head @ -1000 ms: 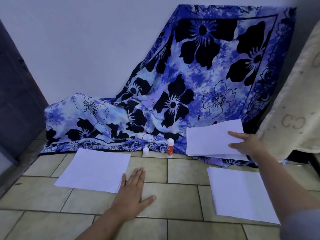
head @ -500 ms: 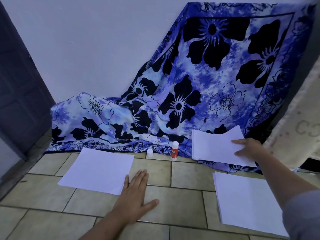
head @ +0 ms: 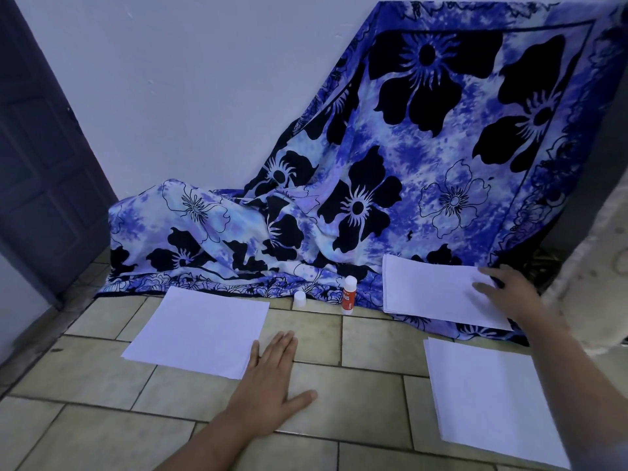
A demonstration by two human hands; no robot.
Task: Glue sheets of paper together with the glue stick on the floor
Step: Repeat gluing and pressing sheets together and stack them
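Three lots of white paper are in view. One stack [head: 200, 331] lies on the tiled floor at left. My left hand [head: 272, 379] rests flat on the tiles, fingers apart, touching that stack's near right corner. A second stack [head: 489, 396] lies on the floor at right. A third stack [head: 431, 294] sits on the cloth's hem behind it, and my right hand [head: 506, 294] grips its right edge, thumb on top. The orange-and-white glue stick [head: 349, 295] stands upright between the stacks, its white cap [head: 299, 298] standing apart to the left.
A blue floral cloth [head: 390, 185] drapes from the white wall down onto the floor behind everything. A dark door [head: 37, 158] stands at left. A pale textured fabric [head: 598, 260] hangs at the right edge, beside my right arm.
My right hand has brought the third stack lower and a little rightward, down onto the cloth. My left hand has stayed flat on the tiles. The view has drifted left.
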